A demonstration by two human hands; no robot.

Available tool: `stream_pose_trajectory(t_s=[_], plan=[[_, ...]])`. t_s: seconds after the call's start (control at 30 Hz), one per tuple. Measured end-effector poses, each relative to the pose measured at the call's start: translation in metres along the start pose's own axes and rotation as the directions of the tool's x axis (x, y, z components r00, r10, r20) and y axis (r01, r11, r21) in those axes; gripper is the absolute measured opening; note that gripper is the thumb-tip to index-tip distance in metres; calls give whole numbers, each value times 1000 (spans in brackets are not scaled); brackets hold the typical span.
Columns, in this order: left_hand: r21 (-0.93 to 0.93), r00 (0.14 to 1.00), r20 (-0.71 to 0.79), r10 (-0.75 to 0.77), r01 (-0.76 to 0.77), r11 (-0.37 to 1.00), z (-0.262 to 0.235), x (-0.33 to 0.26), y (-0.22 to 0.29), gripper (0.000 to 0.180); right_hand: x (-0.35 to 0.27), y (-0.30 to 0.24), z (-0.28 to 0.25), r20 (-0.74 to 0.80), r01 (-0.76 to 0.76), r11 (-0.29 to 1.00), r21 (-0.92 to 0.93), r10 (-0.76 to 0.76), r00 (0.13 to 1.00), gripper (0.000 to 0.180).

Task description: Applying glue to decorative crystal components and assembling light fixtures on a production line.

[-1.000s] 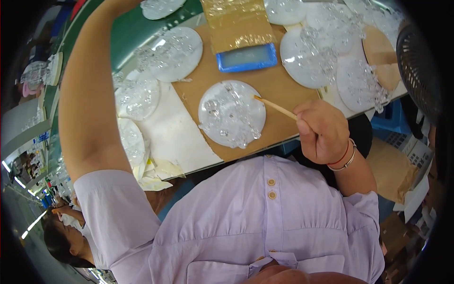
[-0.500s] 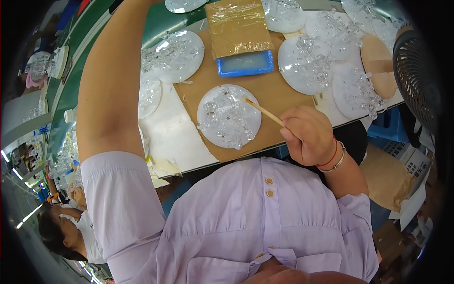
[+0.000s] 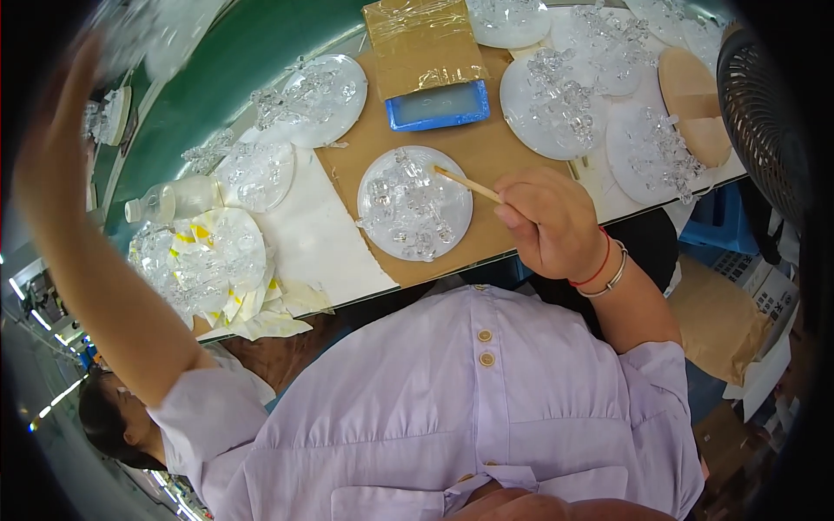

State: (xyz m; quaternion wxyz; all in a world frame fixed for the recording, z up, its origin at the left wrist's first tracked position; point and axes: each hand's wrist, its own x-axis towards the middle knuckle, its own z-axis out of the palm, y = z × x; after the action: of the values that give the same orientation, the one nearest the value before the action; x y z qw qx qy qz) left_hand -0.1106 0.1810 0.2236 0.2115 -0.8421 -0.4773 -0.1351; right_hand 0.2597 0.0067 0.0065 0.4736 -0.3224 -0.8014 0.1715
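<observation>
In my right hand [image 3: 547, 221], fingers pinched together, is a thin wooden stick [image 3: 476, 188]. Its tip is over the right side of a round, frosted translucent disc [image 3: 417, 247] with a cluster of clear, crystal-like pieces [image 3: 404, 201] on it. That disc lies on a brown cardboard sheet [image 3: 486, 234]. At the far left, my left hand [image 3: 56, 139] is raised and blurred by motion. It grips another translucent disc [image 3: 178, 39] with clear pieces, also smeared; the exact finger hold is unclear.
A blue-rimmed tray [image 3: 437, 108] sits partly under a taped cardboard piece [image 3: 426, 52]. More loaded discs [image 3: 334, 91] stand on both sides. At left are a clear bottle [image 3: 178, 200] and crumpled yellow-white paper [image 3: 269, 317]. A black fan [image 3: 764, 122] stands right; another person [image 3: 113, 417] sits left.
My left arm has swung from the top toward the far left, and a disc from the back edge has moved with the hand. The right hand still holds the stick over the middle disc.
</observation>
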Motion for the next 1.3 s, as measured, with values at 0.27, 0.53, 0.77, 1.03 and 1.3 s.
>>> stream_pose_trajectory(t_s=[0.27, 0.53, 0.77, 1.03, 1.3], plan=[[-488, 871, -51, -489, 405, 773, -39, -192, 130, 31, 4, 5, 1, -6, -19, 999, -29, 19, 1000, 12], [-329, 804, 146, -576, 589, 739, 1, -229, 193, 27, -13, -19, -17, 43, -34, 999, -36, 36, 998, 7], [-305, 842, 91, -532, 532, 790, 31, -240, 202, 26, -24, -30, -20, 33, -72, 997, -28, 73, 997, 7], [-301, 832, 96, -547, 548, 780, 52, -256, 206, 26, -24, -35, -23, 62, -59, 996, -69, 63, 996, 8], [-337, 894, -106, -435, 379, 862, 45, -248, 223, 35, -25, -38, -24, 72, -71, 997, -36, 74, 995, 8]])
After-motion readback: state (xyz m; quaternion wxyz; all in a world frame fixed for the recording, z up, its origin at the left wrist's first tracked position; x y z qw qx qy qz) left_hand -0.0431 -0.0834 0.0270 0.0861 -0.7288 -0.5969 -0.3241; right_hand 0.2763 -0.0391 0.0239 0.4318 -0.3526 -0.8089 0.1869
